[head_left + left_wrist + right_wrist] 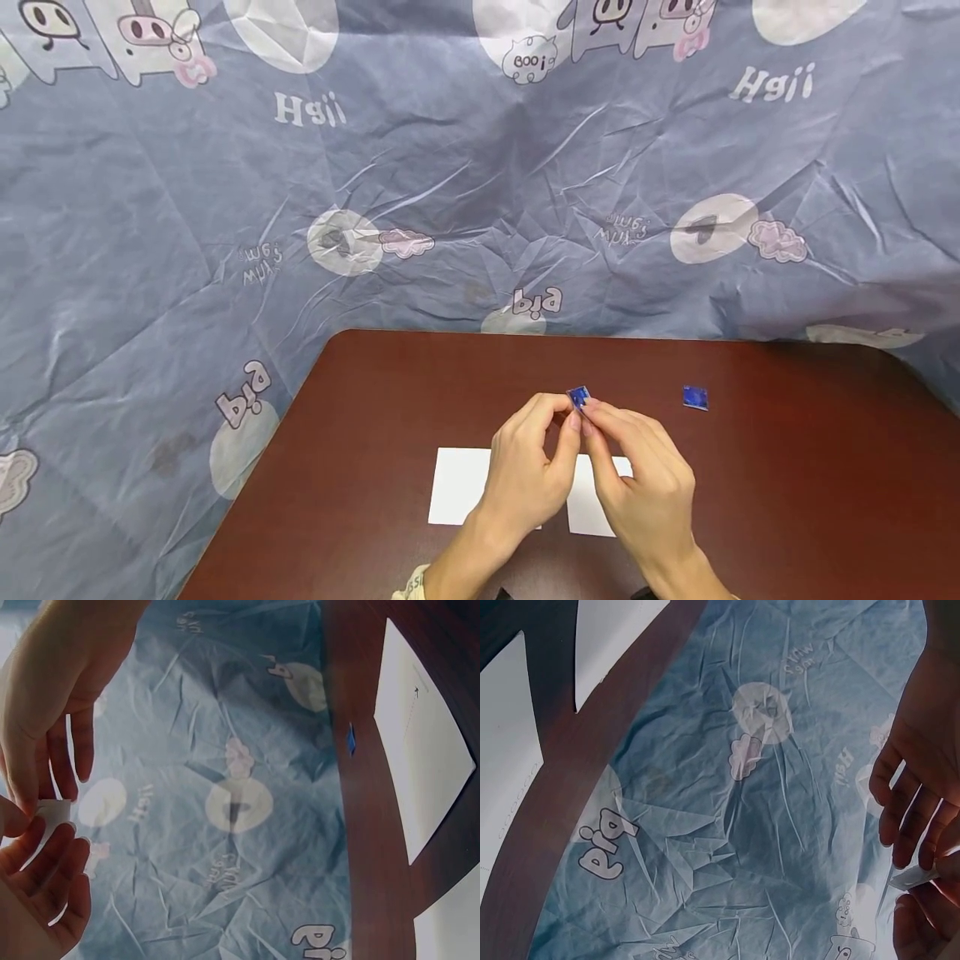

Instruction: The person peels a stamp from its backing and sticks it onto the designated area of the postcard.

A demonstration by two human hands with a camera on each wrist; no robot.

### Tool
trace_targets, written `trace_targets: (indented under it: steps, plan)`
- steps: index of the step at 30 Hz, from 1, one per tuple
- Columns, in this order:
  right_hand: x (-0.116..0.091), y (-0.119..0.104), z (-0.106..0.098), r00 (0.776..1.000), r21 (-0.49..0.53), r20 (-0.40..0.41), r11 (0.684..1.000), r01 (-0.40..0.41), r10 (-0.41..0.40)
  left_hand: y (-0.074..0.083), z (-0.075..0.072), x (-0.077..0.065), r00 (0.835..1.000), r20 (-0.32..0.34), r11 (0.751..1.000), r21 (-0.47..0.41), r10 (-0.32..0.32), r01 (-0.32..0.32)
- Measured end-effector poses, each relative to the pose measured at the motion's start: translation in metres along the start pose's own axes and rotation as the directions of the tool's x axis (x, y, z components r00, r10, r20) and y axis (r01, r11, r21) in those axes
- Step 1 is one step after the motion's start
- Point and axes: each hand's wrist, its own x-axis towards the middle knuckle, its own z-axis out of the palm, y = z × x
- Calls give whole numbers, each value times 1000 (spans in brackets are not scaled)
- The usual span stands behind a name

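Observation:
Both hands meet over the table at a small square blue packet. My left hand pinches its left edge between thumb and fingers. The thumb and fingertips of my right hand pinch its right side. From below, in the left wrist view, a pale face of the packet shows between the fingertips. The right wrist view shows the packet as a thin whitish piece, partly covered by fingers. A second blue packet lies flat on the table, to the right of the hands.
Two white sheets, a left sheet and a right sheet, lie side by side beneath the hands, partly hidden by them. The brown table ends at a wrinkled blue-grey cloth with cartoon prints.

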Motion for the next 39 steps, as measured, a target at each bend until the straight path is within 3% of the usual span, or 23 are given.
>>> trace_targets:
  steps: [14,24,30,39]
  plan:
    - [2,-1,3,997,24,-69,999,36,-34,-2,3,-1,1000,-5,1000,-9,25,-25]
    - [2,2,7,997,9,-63,999,50,-50,-5,4,2,999,-9,998,33,50,-50]
    - [1,7,8,999,14,-40,999,37,-36,-6,4,7,997,13,997,-12,72,-71]
    - [-6,9,6,999,14,18,1000,26,-27,-6,3,4,997,30,997,-41,67,-66]
